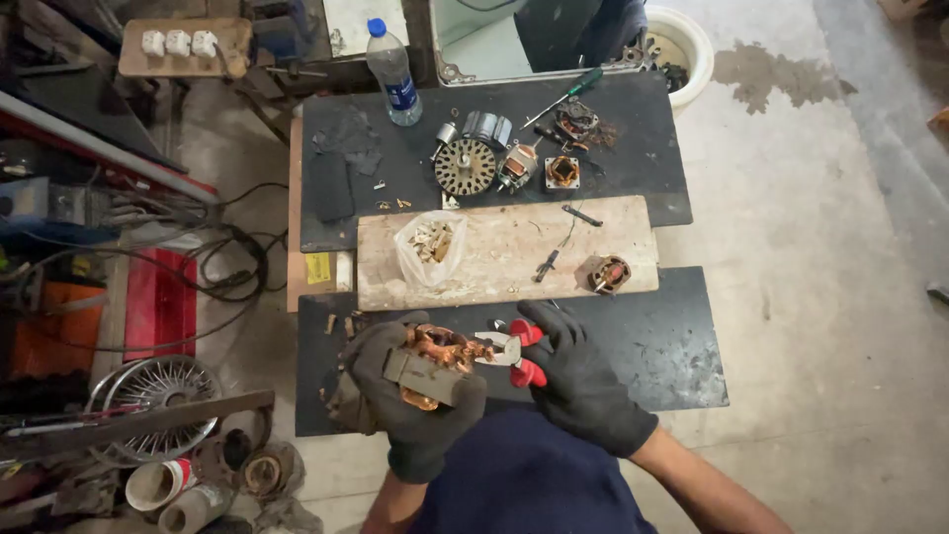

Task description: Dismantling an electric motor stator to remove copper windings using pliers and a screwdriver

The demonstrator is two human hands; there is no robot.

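Both my hands wear black gloves. My left hand [395, 400] grips a small motor stator [435, 358] with copper windings, held over the near black board [672, 346]. My right hand [573, 381] holds red-handled cutting pliers [514, 354], whose jaws touch the copper winding at the stator's right side.
A pale wooden plank [514, 262] carries a clear bag of scraps [427, 245], a small tool [547, 264] and another stator [603, 274]. On the far black board lie motor parts [465, 163], a green screwdriver [565, 96] and a water bottle [392, 71]. Cables, a wheel rim [158, 396] and cans clutter the left floor.
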